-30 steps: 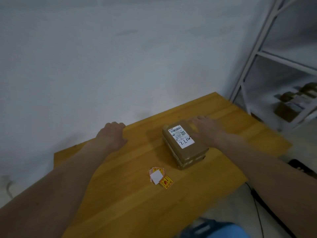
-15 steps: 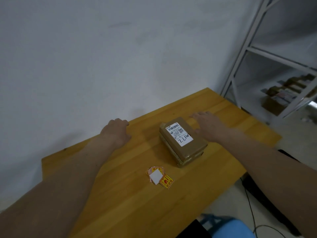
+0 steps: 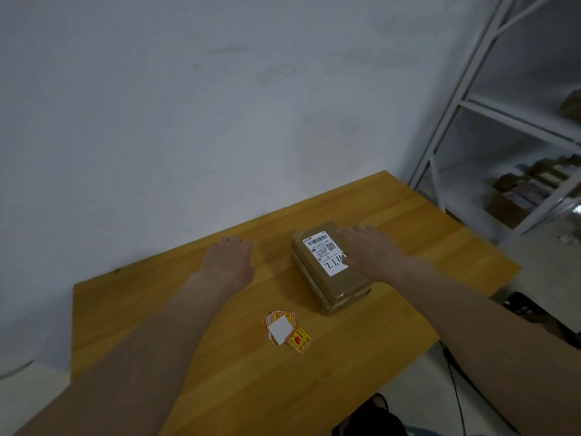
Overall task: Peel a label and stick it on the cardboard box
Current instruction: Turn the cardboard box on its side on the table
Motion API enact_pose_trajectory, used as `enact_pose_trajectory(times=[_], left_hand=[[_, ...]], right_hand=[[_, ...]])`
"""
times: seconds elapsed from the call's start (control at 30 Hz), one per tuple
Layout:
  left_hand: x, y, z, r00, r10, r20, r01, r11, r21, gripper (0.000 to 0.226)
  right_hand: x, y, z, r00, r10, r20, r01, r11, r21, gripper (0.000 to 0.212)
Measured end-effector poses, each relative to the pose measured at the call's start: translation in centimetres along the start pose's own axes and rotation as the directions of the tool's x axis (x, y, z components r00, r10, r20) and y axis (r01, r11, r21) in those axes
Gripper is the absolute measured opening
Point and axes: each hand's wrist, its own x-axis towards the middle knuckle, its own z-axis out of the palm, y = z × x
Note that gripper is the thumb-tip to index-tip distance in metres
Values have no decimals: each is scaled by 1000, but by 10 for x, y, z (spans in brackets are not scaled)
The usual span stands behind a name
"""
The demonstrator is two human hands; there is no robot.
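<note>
Centrally, the cardboard box is lying on the wooden table, the right hand resting flat-fingered on top; the left hand is lying loosely curled, empty, beside it; label stack nearer the front edge.

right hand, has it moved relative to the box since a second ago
Yes. The right hand was beside the cardboard box's right edge; now it lies over the top, its thumb covering the white shipping label's corner.

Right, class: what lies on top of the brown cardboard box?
A white shipping label with barcode and handwriting is stuck on the brown cardboard box. The right hand rests flat over its right side, covering the label's edge and whatever lies beneath.
</note>
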Motion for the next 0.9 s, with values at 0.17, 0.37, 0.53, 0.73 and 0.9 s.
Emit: enact_pose_trajectory(times=[0.17,0.37,0.53,0.73,0.9], left_hand=[[4,12,6,1000,-18,-22,19,1000,9,45],[38,42,14,995,-95,-21,94,994,-58,47],[85,89,20,983,-183,31,186,967,-176,47],[137,136,32,938,-339,67,343,893,-292,40],[156,142,60,905,-417,81,415,827,-380,36]], right_hand=[[14,18,14,999,-40,24,40,999,-5,63],[47,46,14,994,-109,-8,109,994,26,58],[89,84,18,971,-229,67,226,972,62,58],[152,136,35,925,-338,173,323,940,110,60],[185,143,68,908,-365,207,311,917,251,57]])
